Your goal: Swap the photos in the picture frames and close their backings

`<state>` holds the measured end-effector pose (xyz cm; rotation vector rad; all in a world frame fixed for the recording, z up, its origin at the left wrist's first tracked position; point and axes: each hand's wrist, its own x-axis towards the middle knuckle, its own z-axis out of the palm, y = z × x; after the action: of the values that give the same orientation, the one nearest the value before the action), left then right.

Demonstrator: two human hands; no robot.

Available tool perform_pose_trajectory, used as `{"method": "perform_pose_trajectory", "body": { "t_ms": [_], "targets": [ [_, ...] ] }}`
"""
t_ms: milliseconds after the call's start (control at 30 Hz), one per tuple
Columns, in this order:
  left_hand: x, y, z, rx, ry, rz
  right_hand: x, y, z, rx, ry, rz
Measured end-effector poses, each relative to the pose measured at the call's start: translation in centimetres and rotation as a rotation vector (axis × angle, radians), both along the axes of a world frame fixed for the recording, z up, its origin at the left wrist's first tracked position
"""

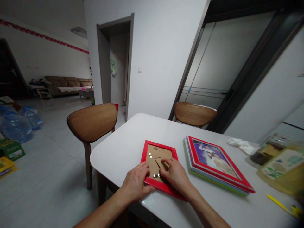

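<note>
A red picture frame [144, 155] lies face down on the white table, its brown backing board [152, 164] showing. Small metal clips [150, 155] sit on the board, and dark slits mark its middle. My left hand [136, 180] grips the frame's near left corner, fingers along the left side and thumb at the lower edge. Over the right part of the board is my right hand [175, 175], its fingers curled, with thumb and index finger close to the slits. Whatever those fingertips hold, if anything, is hidden.
Right of the frame is a stack of picture frames [216, 158], a photo on top. Farther right are a white tissue [241, 145], a bottle of yellow liquid [282, 171] and a yellow strip-like tool [279, 204]. Two wooden chairs [93, 122] stand around the table.
</note>
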<state>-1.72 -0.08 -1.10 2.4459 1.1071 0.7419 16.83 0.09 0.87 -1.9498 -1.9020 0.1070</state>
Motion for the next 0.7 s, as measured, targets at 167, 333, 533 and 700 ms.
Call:
{"method": "perform_pose_trajectory", "body": {
  "t_ms": [167,333,533,700],
  "targets": [
    [0.1,0.2,1.0,-0.149,-0.271,0.016,0.2,0.4,1.9,-0.007,0.014,-0.013],
    [1.3,1.5,1.8,-0.416,-0.75,0.104,-1.6,-0.5,4.5,0.108,0.066,0.025],
    [-1.2,3.9,1.2,-0.582,-0.881,0.266,-1.8,-1.3,3.4,0.169,0.191,0.093],
    [-6.0,6.0,0.6,-0.581,-0.751,0.392,1.9,-1.8,0.8,0.05,-0.02,-0.107]
  ]
}}
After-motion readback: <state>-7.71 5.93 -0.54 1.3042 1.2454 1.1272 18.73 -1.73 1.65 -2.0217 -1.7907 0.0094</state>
